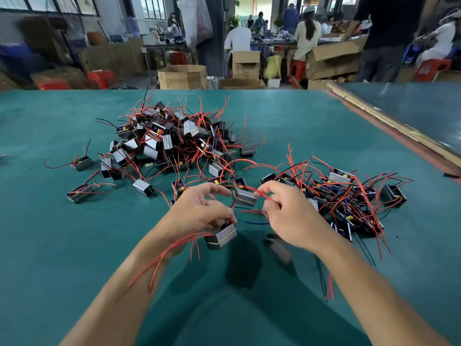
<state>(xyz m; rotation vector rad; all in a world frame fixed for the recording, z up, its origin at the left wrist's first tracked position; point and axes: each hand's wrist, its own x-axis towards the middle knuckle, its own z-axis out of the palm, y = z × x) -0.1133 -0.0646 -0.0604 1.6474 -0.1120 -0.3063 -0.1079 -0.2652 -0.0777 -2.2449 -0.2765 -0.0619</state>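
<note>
My left hand (199, 211) grips one module (220, 236) from above, thumb and lower fingers curled round its top edge while the forefinger arches forward, free. My right hand (287, 216) is closed to a pinch: thumb and forefinger nip a red wire (260, 194), and the other fingers are folded in beneath. That wire runs to a second module (244, 198), which sits between my two hands, just beyond the fingertips. So I have two modules in hand, one for each hand. The one in my left is a small black box with a silvery band round its side and a thin yellow line along it. I hold it low over the green table (50, 245), near me, and several red leads trail from it back across my left wrist. The rest lie in two heaps: a big heap (174, 138) farther off to the left and a smaller heap (349, 201) just beside my right hand, both too tangled to count. Three single modules (79, 193) lie clearly apart on the left of the big heap. Under my right hand is one dark piece (278, 248), so blurred that I can only guess it is another module.
</note>
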